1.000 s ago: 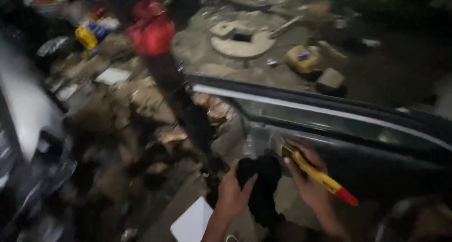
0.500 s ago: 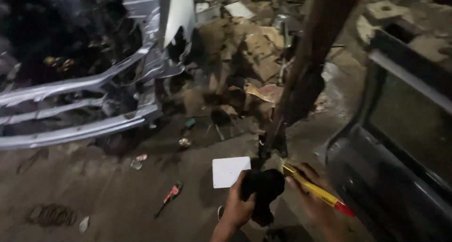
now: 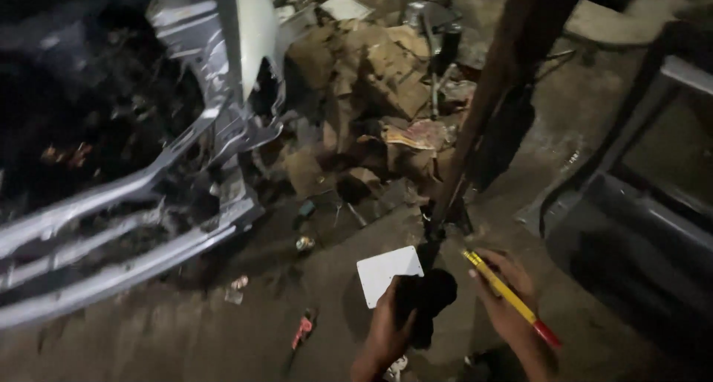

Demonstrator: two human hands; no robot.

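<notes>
Low in the head view, your left hand [image 3: 390, 326] is still grasping a black cloth [image 3: 427, 300] and your right hand [image 3: 505, 296] a yellow screwdriver [image 3: 512, 299]; your gaze is swinging from the car door [image 3: 639, 226] toward the stripped car body [image 3: 148, 196]

Heap of crumpled brown cardboard boxes [image 3: 371, 77] on the floor at top centre, beside the wrecked car body. Flat pale rectangular carton or sheet [image 3: 343, 7] lies above the heap, details too blurred. Torn printed paper wrapper, red and cream [image 3: 416, 135], rests at the heap's right edge. Plain white rectangular card [image 3: 386, 272] lies on the concrete floor, bottom centre.
</notes>
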